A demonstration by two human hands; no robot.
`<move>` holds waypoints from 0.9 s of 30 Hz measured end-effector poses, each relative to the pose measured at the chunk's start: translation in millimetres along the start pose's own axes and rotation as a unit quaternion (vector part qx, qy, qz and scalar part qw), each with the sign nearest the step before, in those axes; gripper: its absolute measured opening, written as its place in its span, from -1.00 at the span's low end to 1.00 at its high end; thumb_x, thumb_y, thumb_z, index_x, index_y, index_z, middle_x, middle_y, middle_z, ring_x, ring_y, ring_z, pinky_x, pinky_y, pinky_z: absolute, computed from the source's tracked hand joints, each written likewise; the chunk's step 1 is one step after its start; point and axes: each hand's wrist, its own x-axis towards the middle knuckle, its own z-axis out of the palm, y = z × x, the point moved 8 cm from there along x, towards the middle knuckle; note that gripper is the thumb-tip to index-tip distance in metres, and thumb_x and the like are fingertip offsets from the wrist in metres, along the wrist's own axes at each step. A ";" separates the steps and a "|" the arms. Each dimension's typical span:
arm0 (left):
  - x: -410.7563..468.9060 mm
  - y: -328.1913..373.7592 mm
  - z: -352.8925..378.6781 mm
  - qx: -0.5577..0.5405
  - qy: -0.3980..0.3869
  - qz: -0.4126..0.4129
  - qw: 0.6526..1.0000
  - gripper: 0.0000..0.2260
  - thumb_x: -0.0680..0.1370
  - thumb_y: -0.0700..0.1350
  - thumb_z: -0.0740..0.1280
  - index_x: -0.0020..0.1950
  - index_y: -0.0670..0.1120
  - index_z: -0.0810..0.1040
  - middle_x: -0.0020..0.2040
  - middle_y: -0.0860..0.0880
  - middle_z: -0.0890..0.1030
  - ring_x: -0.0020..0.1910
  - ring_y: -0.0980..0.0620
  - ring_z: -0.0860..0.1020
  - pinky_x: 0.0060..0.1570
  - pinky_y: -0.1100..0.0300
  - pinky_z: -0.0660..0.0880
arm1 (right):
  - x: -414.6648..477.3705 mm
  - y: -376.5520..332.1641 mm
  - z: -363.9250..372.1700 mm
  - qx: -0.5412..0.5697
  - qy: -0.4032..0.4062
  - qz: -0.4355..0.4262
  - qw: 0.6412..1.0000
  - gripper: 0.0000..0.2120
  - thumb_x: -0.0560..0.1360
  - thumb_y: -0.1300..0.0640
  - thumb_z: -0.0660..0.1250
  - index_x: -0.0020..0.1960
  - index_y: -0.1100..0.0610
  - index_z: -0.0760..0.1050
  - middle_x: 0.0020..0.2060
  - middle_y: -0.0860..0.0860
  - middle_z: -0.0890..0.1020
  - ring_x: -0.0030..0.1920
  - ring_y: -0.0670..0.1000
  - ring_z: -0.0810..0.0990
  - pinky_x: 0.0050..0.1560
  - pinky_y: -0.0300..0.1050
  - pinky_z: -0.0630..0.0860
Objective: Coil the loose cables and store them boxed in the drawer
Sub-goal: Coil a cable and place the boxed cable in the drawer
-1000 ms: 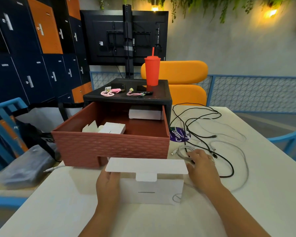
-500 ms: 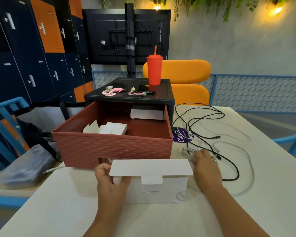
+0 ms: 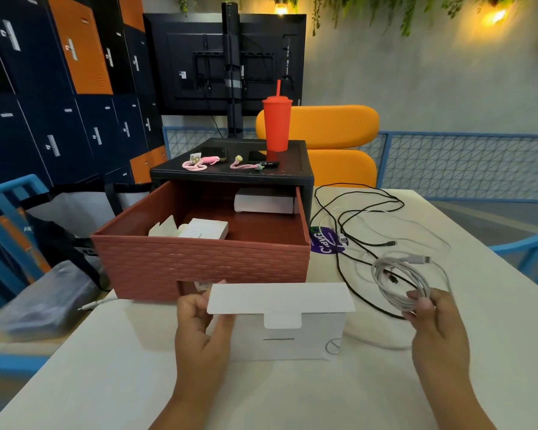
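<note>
One coiled cable [image 3: 390, 293] hangs from right hand [image 3: 438, 327]; left hand [image 3: 199, 333] grips box [image 3: 292, 344].

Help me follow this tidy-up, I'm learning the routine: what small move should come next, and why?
Probably bring the right hand over the white box and lower the coiled white cable inside. The cable is already wound and pinched in that hand, and the left hand holds the lid up, so the box looks ready to receive it.
</note>
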 end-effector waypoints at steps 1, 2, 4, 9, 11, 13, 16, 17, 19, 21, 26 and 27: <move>-0.1 -2.3 -0.6 0.004 0.000 -0.004 1.000 -0.79 0.46 0.01 0.41 -0.25 0.14 0.37 -0.39 0.19 0.50 -0.39 0.25 0.42 -0.35 0.47 0.34 | -4.3 1.3 -2.6 0.018 -0.005 0.006 1.000 -0.78 0.62 0.16 0.09 -0.12 -0.02 0.45 -0.23 -0.21 0.59 -0.19 -0.21 0.58 -0.15 -0.34 0.47; 0.1 -5.1 -1.3 0.007 0.003 -0.006 1.000 -0.78 0.47 -0.04 0.41 -0.26 0.07 0.37 -0.40 0.19 0.49 -0.39 0.24 0.41 -0.37 0.46 0.33 | -9.2 0.8 -5.4 0.041 -0.011 0.008 0.999 -0.72 0.62 0.19 0.08 -0.15 -0.05 0.47 -0.22 -0.28 0.60 -0.20 -0.26 0.58 -0.12 -0.41 0.48; 0.1 -5.5 -1.9 0.010 0.008 -0.001 1.000 -0.78 0.48 -0.15 0.39 -0.26 -0.03 0.37 -0.40 0.19 0.51 -0.38 0.24 0.44 -0.35 0.47 0.35 | -19.6 -0.8 -10.2 0.094 -0.020 0.011 0.995 -0.63 0.61 0.22 0.08 -0.18 -0.11 0.53 -0.19 -0.27 0.61 -0.18 -0.29 0.58 -0.08 -0.44 0.50; 0.3 -1.3 -1.0 0.016 -0.009 0.020 1.000 -0.90 0.45 -0.04 0.43 -0.19 0.11 0.53 -0.17 0.14 0.65 -0.16 0.22 0.57 -0.14 0.44 0.45 | -48.3 -11.7 -3.1 0.188 -0.165 0.010 0.968 -0.80 0.47 0.01 0.27 -0.29 -0.03 0.58 -0.28 -0.10 0.65 -0.24 -0.18 0.60 -0.18 -0.28 0.59; 0.6 -0.9 -2.3 0.025 -0.012 0.026 0.999 -0.91 0.38 0.08 0.38 -0.12 0.19 0.57 -0.06 0.13 0.65 -0.03 0.18 0.59 -0.02 0.38 0.47 | -57.0 -15.3 3.3 0.184 -0.221 0.023 0.957 -0.76 0.36 0.22 0.22 -0.37 -0.01 0.58 -0.33 -0.03 0.65 -0.28 -0.10 0.60 -0.23 -0.24 0.59; 0.5 -3.6 -1.9 0.027 -0.013 0.019 0.999 -0.81 0.37 0.09 0.36 -0.03 0.26 0.58 0.03 0.15 0.64 0.06 0.16 0.58 0.06 0.30 0.47 | -63.8 -26.4 11.7 0.166 -0.271 0.011 0.948 -0.74 0.33 0.19 0.18 -0.36 -0.03 0.59 -0.32 0.00 0.64 -0.28 -0.07 0.60 -0.21 -0.19 0.58; 0.5 -2.1 5.5 0.035 -0.040 0.014 0.998 -0.71 0.43 -0.02 0.27 0.05 0.34 0.54 0.10 0.27 0.58 0.11 0.23 0.54 0.02 0.41 0.43 | -67.0 -47.4 21.3 0.116 -0.295 -0.052 0.947 -0.85 0.41 0.02 0.24 -0.22 -0.10 0.59 -0.27 -0.05 0.62 -0.24 -0.05 0.57 -0.14 -0.15 0.53; 0.5 0.2 8.4 0.046 -0.053 0.019 0.997 -0.68 0.45 -0.03 0.24 0.12 0.34 0.48 0.11 0.36 0.53 0.14 0.29 0.49 0.02 0.49 0.40 | -66.7 -56.0 24.3 0.095 -0.295 -0.083 0.947 -0.85 0.43 -0.10 0.24 -0.18 -0.11 0.57 -0.25 -0.07 0.61 -0.23 -0.05 0.56 -0.13 -0.17 0.51; 1.0 2.5 11.5 0.071 -0.068 0.027 0.995 -0.63 0.46 -0.04 0.19 0.22 0.29 0.35 0.10 0.53 0.42 0.19 0.44 0.38 0.04 0.60 0.30 | -64.1 -73.4 29.5 0.050 -0.279 -0.153 0.947 -0.80 0.45 -0.17 0.17 -0.13 -0.12 0.51 -0.21 -0.10 0.57 -0.22 -0.06 0.52 -0.15 -0.25 0.45; 1.5 4.2 12.2 0.089 -0.077 0.038 0.992 -0.61 0.47 -0.02 0.16 0.27 0.28 0.28 0.10 0.52 0.40 0.19 0.50 0.32 0.05 0.65 0.23 | -59.2 -91.1 34.0 0.012 -0.258 -0.217 0.941 -0.81 0.51 -0.13 0.11 -0.11 -0.10 0.45 -0.19 -0.11 0.53 -0.21 -0.11 0.49 -0.18 -0.34 0.41; 1.4 5.4 12.5 0.098 -0.078 0.044 0.991 -0.61 0.48 -0.02 0.14 0.29 0.25 0.24 0.14 0.39 0.40 0.15 0.55 0.30 0.01 0.68 0.20 | -46.2 -128.1 55.3 -0.130 -0.229 -0.331 0.906 -0.86 0.53 -0.03 0.04 -0.07 -0.10 0.36 -0.21 -0.15 0.50 -0.19 -0.17 0.44 -0.19 -0.40 0.37; 1.5 5.3 12.8 0.097 -0.078 0.047 0.991 -0.60 0.48 -0.04 0.14 0.29 0.25 0.25 0.12 0.47 0.40 0.15 0.55 0.30 0.01 0.67 0.20 | -44.9 -132.1 62.1 -0.171 -0.232 -0.352 0.891 -0.87 0.52 -0.01 0.04 -0.07 -0.10 0.36 -0.21 -0.14 0.50 -0.21 -0.14 0.45 -0.21 -0.34 0.41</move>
